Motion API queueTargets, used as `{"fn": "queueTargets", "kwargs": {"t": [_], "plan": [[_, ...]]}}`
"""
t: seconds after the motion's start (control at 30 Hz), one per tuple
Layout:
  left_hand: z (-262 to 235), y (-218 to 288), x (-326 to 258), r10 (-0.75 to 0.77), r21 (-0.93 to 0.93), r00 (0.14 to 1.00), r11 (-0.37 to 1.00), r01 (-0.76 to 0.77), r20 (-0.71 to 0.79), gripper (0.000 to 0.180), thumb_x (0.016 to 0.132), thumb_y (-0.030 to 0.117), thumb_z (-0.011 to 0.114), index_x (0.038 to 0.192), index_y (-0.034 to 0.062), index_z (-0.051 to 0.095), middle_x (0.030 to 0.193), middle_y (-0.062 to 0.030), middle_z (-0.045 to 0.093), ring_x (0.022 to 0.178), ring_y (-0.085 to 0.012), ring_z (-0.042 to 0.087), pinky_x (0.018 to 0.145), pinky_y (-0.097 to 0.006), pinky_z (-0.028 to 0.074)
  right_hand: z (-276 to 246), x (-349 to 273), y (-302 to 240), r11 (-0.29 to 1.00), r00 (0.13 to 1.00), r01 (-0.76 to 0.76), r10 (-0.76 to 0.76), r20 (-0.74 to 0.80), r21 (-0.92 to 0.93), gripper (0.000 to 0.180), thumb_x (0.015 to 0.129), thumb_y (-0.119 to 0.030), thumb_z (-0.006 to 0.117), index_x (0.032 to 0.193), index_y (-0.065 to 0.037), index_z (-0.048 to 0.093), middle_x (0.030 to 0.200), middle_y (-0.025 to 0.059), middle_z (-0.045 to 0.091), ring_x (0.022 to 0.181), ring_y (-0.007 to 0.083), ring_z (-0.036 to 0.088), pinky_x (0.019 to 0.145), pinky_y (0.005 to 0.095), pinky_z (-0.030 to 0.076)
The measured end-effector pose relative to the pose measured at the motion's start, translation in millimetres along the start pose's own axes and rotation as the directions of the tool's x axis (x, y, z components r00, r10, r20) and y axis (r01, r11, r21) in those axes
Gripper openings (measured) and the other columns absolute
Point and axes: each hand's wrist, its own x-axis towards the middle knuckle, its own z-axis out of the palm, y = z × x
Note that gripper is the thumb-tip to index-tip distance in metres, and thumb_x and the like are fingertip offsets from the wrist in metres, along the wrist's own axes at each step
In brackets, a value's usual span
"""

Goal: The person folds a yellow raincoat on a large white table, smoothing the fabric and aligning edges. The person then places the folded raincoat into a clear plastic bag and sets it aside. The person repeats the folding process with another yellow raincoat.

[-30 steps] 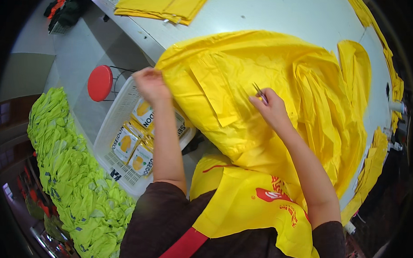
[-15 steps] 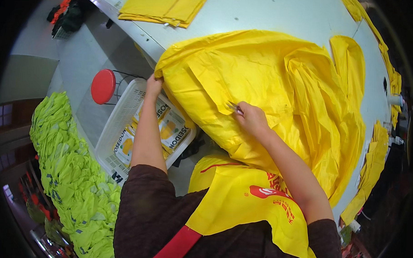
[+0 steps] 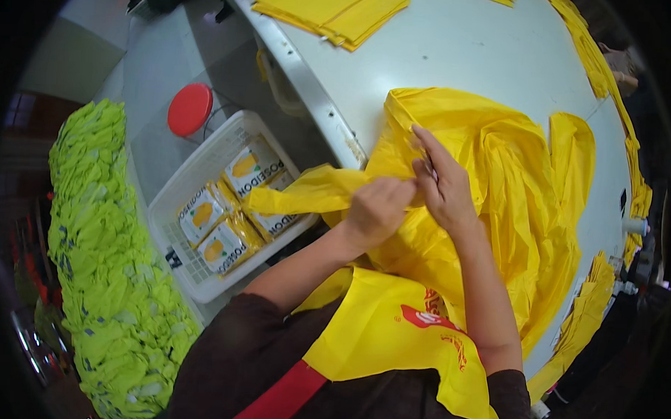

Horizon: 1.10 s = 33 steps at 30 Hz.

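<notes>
A shiny yellow garment (image 3: 500, 152) of thin, raincoat-like fabric lies bunched over the table's near edge. My left hand (image 3: 380, 209) is closed around a bunch of it, and a narrow yellow strip trails from the fist toward the basket. Close beside it, my right hand (image 3: 447, 187) is raised over the cloth, thumb and fingers curled toward each other. Blur hides what is between them; the small metal snips seen in it earlier do not show clearly now.
A white basket (image 3: 173, 259) of yellow printed packets stands left, below the table (image 3: 466, 59). Beyond it is a red stool (image 3: 190, 110). A long heap of lime-green garments (image 3: 115, 276) runs down the left. Folded yellow pieces (image 3: 331, 10) lie on the table's far part.
My left hand has left the garment's far-left edge and come in beside my right, pulling the cloth inward. The right hand has risen slightly and turned upward. The view has shifted.
</notes>
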Motion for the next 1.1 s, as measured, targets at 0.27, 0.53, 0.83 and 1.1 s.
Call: {"fn": "queueTargets", "kwargs": {"t": [0.27,0.53,0.83,1.1], "plan": [[-2,-9,-72,-0.051,-0.253,0.987,0.963,0.089,0.153,0.045,0.073,0.018,0.068,0.113,0.0014,0.053,0.108,-0.0164,0.055,0.101,-0.0323,0.052,0.089,-0.038,0.041,-46,-112,155,0.884,0.927,-0.352,0.283,-0.247,-0.308,0.022,0.087,-0.024,0.057,0.078,-0.004,0.055,0.059,0.0071,0.05,0.05,0.0152,0.045,0.049,0.0293,0.037],[-36,-83,-226,-0.556,0.21,0.55,0.797,0.567,0.623,0.081,0.073,0.037,0.07,0.135,0.006,0.028,0.133,-0.0176,0.036,0.124,-0.0339,0.033,0.1,-0.04,0.032,-79,-86,129,0.917,0.846,-0.394,0.385,-0.368,0.053,0.023,0.089,-0.017,0.054,0.073,0.0,0.05,0.06,-0.0059,0.033,0.055,0.0047,0.028,0.048,0.0218,0.026],[-39,-110,-248,-0.818,0.267,0.427,0.541,0.797,0.385,0.026,0.066,0.02,0.069,0.084,0.0045,0.06,0.085,-0.0166,0.063,0.082,-0.0315,0.06,0.07,-0.037,0.047,-85,-94,135,0.9,0.844,-0.435,0.41,-0.347,0.004,0.024,0.09,-0.018,0.054,0.073,0.0,0.05,0.061,-0.0038,0.039,0.055,0.005,0.031,0.048,0.0226,0.029],[-173,-62,-105,-0.764,-0.809,0.631,0.282,0.515,0.136,0.081,0.07,-0.014,0.056,0.139,0.0093,0.02,0.123,-0.0147,0.044,0.111,-0.0219,0.049,0.09,-0.031,0.045,-83,-121,177,0.859,0.821,-0.503,0.438,-0.365,-0.1,0.03,0.089,-0.025,0.052,0.076,0.002,0.047,0.06,0.0071,0.042,0.055,0.0149,0.038,0.052,0.0292,0.035]]}}
